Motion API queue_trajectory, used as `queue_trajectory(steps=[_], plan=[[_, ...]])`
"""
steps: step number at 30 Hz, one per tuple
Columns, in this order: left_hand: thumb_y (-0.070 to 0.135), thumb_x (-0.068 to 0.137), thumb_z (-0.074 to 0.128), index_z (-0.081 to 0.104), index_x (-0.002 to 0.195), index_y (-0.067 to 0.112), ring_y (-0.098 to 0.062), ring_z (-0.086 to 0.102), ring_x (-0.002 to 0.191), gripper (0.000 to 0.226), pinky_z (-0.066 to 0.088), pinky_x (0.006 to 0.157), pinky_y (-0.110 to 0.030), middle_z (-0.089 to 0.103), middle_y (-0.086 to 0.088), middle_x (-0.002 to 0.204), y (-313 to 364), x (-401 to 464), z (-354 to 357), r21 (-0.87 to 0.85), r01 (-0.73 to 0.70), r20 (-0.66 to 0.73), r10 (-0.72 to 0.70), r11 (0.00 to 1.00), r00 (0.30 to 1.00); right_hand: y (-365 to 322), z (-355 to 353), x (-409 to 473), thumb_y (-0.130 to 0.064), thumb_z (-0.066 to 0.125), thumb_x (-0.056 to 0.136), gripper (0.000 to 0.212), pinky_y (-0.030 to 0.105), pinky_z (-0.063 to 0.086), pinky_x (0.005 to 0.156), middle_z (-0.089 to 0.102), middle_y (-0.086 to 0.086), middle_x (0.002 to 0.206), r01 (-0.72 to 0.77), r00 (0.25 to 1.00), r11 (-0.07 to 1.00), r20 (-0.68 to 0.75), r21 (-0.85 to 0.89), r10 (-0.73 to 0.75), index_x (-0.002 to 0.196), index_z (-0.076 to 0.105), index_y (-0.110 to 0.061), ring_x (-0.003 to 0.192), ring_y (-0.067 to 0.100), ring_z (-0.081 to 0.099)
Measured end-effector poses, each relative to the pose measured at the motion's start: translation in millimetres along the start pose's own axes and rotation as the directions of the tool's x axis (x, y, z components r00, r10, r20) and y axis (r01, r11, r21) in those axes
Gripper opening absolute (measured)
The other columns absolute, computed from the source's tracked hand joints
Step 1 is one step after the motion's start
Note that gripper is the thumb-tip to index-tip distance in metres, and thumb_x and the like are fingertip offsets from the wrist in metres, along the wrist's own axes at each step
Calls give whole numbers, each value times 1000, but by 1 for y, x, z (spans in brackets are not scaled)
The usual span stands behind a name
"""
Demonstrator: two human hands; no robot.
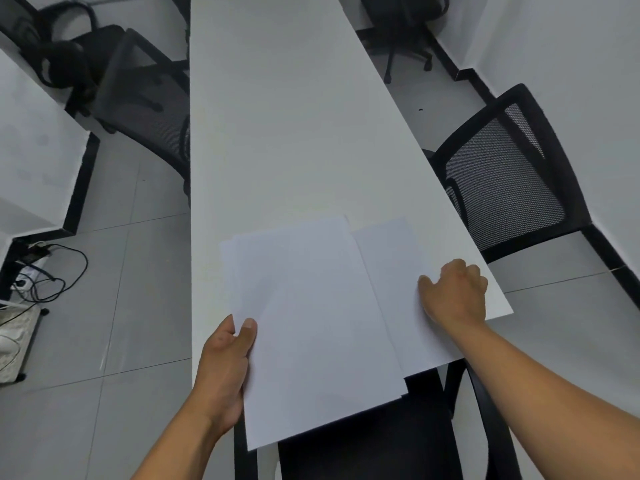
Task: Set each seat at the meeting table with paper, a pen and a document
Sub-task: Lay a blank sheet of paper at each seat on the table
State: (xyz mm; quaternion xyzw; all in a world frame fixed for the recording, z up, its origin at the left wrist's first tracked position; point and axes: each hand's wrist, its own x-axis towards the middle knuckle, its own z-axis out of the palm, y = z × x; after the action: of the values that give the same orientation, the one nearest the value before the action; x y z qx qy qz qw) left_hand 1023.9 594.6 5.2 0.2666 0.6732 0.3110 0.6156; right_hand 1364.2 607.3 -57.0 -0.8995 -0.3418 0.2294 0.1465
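- Nearest, at 6 o'clock, a black chair (363, 441) sits tucked under the near end of the white table (284, 133), its seat showing below the table edge.
- At 7 o'clock the left hand (225, 372) grips a stack of white paper (311, 323) by its left edge, thumb on top and fingers curled underneath.
- That stack lies at a slight tilt, its near part hanging out past the table end over the chair, its far part over the tabletop; the sheets are fanned a little at the far left corner.
- At 4 o'clock the right hand (453, 292) rests on the table with fingers curled under and thumb out toward a single sheet (391, 271); whether it pinches that sheet I cannot tell.
- The sheet lies flat just right of the stack, partly tucked beneath it, near the table's right edge.
- At 3 o'clock a mesh-backed chair (502, 174) stands close against the right side of the table.
- At 9 o'clock, on the grey tiled floor (138, 306), black cables (52, 271) loop beside a power strip.
- At 10 to 11 o'clock another black chair (145, 98) stands against the table's left side.
- At 1 o'clock, far off, a swivel chair (401, 26) stands near the white wall (571, 46).
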Motion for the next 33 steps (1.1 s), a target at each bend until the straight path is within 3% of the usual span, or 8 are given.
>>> queue_trajectory(steps=[5, 8, 11, 14, 18, 23, 28, 33], plan=[[22, 117, 48, 71, 132, 24, -27, 83, 101, 27, 62, 88, -44, 84, -2, 118, 9, -10, 10, 23, -16, 30, 16, 1000, 999, -22, -16, -28, -39, 59, 105, 30, 37, 45, 81, 61, 1, 108, 157, 980, 960, 84, 232, -180, 108, 64, -10, 103, 22, 59], [22, 117, 47, 71, 133, 26, -27, 82, 104, 28, 62, 94, -48, 83, -2, 120, 14, -20, 15, 36, -27, 48, 25, 999, 999, -40, -30, -53, -57, 51, 104, 55, 38, 43, 72, 57, 10, 82, 39, 935, 886, 297, 462, -196, 89, 54, -4, 74, 20, 53], [22, 117, 47, 69, 135, 24, -28, 82, 106, 28, 62, 97, -49, 83, -3, 121, 20, -31, 17, 38, -44, 61, 42, 998, 997, -51, -41, -77, -64, 52, 99, 51, 39, 43, 73, 48, 1, 80, -60, 879, 828, 423, 558, -221, 84, 43, -16, 71, 21, 47], [23, 118, 47, 69, 135, 22, -29, 82, 106, 28, 62, 96, -49, 83, -4, 120, 29, -45, 15, 31, -69, 71, 67, 997, 995, -55, -50, -94, -51, 65, 93, 41, 51, 63, 94, 78, -2, 100, -159, 835, 752, 493, 639, -243, 105, 66, -12, 90, 23, 77], [24, 118, 47, 70, 132, 21, -28, 82, 106, 27, 62, 97, -52, 83, -4, 119, 41, -69, 8, 28, -101, 81, 99, 994, 992, -56, -69, -116, -20, 65, 100, 17, 55, 63, 95, 83, 2, 107, -144, 827, 697, 472, 703, -305, 115, 72, -18, 97, 29, 81], [23, 118, 47, 70, 133, 18, -33, 80, 111, 28, 59, 104, -58, 82, -8, 122, 53, -102, -10, 1, -143, 82, 143, 990, 986, -66, -93, -148, -38, 72, 85, 47, 72, 54, 98, 73, 22, 121, -77, 840, 705, 427, 705, -335, 119, 60, -7, 112, 52, 68], [21, 117, 47, 69, 134, 16, -33, 80, 112, 28, 58, 107, -59, 82, -9, 122, 69, -129, -36, -33, -208, 87, 210, 978, 974, -90, -119, -185, -23, 69, 99, 14, 64, 61, 96, 83, 5, 107, -15, 845, 667, 366, 745, -390, 111, 71, -15, 98, 37, 80], [19, 117, 48, 70, 133, 14, -36, 80, 109, 28, 61, 99, -54, 82, -12, 120, 90, -148, -79, -68, -271, 97, 277, 960, 956, -125, -136, -234, -17, 66, 103, 9, 60, 63, 94, 83, -1, 104, 59, 858, 654, 297, 754, -419, 109, 72, -17, 94, 29, 81]])
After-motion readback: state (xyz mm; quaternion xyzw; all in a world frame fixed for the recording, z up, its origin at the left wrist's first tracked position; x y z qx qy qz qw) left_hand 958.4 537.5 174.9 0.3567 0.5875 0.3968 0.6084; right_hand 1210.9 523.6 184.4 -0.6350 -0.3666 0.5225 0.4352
